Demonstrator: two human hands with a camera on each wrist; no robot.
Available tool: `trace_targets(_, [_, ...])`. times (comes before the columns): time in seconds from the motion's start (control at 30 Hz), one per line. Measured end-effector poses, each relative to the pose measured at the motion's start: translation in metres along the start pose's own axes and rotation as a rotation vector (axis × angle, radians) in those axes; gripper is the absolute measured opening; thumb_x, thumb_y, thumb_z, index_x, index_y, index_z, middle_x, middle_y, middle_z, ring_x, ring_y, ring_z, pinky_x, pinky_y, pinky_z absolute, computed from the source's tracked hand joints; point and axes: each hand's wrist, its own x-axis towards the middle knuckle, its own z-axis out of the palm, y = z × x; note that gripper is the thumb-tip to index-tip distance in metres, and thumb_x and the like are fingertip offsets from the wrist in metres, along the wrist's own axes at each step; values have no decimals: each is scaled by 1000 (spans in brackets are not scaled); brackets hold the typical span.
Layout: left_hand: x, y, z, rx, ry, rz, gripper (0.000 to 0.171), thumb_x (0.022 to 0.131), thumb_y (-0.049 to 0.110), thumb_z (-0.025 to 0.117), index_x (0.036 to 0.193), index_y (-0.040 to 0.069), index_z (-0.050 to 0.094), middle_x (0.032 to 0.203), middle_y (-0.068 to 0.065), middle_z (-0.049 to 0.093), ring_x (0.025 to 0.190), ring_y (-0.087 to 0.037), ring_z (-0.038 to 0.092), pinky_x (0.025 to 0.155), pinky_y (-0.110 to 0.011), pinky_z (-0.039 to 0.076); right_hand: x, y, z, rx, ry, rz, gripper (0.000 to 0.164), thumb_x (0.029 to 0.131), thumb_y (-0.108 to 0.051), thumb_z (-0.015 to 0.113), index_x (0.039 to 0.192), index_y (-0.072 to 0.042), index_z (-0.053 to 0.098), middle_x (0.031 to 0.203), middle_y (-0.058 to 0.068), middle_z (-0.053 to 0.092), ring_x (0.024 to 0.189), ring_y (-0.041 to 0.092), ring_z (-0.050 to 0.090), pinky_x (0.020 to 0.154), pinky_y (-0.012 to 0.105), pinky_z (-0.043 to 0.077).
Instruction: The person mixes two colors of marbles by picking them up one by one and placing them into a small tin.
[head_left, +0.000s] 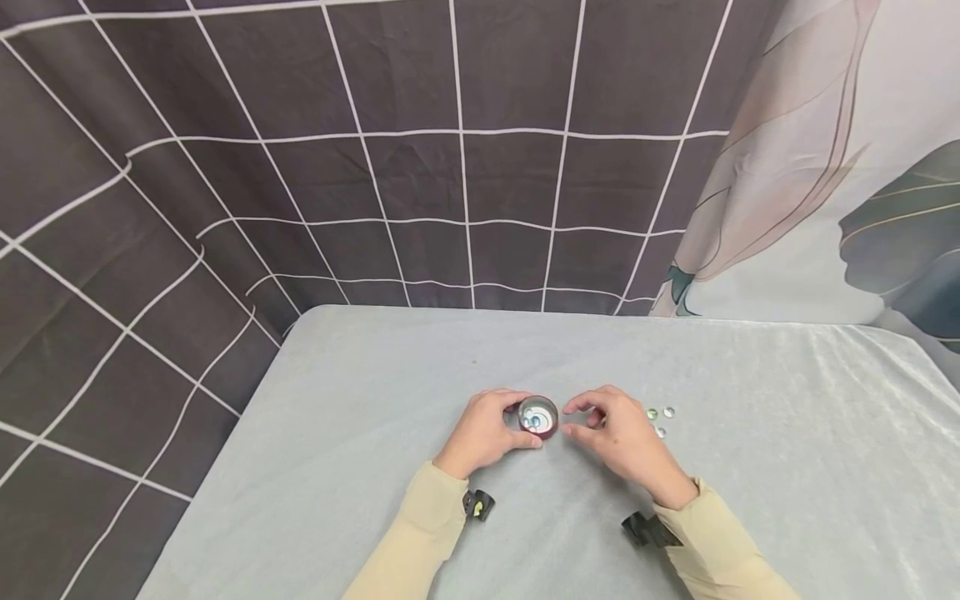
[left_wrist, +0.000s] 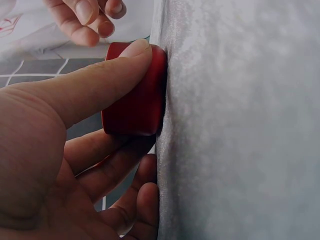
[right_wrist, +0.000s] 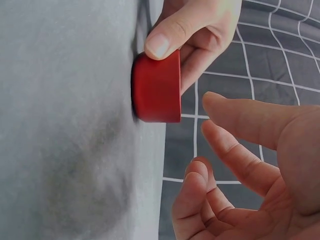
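A small round red cup [right_wrist: 157, 90] with a silvery inside stands on the cloth. My left hand [head_left: 483, 432] grips it from the side, the thumb [left_wrist: 117, 77] against its near wall and fingers on the far side. Inside the cup lie a few clear, bluish glass beads [head_left: 534, 422]. Just right of the rim is my right hand [head_left: 624, 435], its thumb and forefinger apart and the other fingers loosely curled. Nothing shows between its fingers [right_wrist: 240, 155]. Beyond that hand, to the right, lie a greenish glass bead [head_left: 652, 413] and two clear beads [head_left: 669, 412].
A pale grey velvety cloth [head_left: 360, 375] covers the table. Behind it and at the left hangs a dark curtain [head_left: 412, 175] with a white grid. A light floral curtain [head_left: 795, 208] hangs at the back right.
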Motion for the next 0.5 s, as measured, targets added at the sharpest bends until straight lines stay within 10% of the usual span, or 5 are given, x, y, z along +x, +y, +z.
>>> trace_targets(0.5, [0,0,0,5,1,-6,58,71,25,93,123,10,72,122,-4,71,119,-24,62,106,-40,46,-6,6,-7,3,19,-13,16,80,-10,83,95,-11,76,85,3,61,73,12,53,65,28,45])
